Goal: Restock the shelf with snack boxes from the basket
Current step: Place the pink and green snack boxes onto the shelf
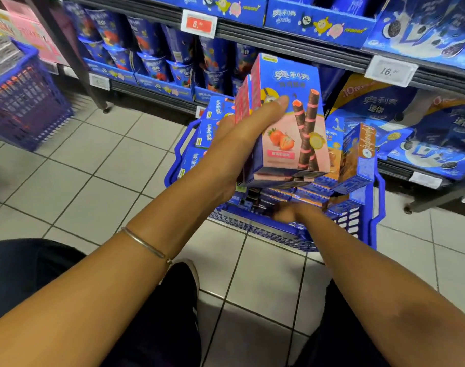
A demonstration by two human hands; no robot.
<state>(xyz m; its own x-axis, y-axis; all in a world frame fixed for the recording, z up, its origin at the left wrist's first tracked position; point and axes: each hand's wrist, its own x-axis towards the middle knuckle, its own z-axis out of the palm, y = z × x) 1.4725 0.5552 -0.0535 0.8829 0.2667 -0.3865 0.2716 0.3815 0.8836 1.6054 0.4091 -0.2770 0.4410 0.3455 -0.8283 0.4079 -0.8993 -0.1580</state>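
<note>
Gripping a bunch of snack boxes (287,75) upright in the left hand (234,144), thumb (265,109) laid across the pink front of the nearest, thin bracelet (144,243) on the wrist. Held just above a blue basket (252,226) on the tiled floor (107,168), heaped with more boxes. Low at the basket's near side, the right hand (292,211), too blurred to tell open from closed. Behind, the shelf (279,35) with blue packs and 2 price tags (199,23). Far left, a second basket (25,102).
</note>
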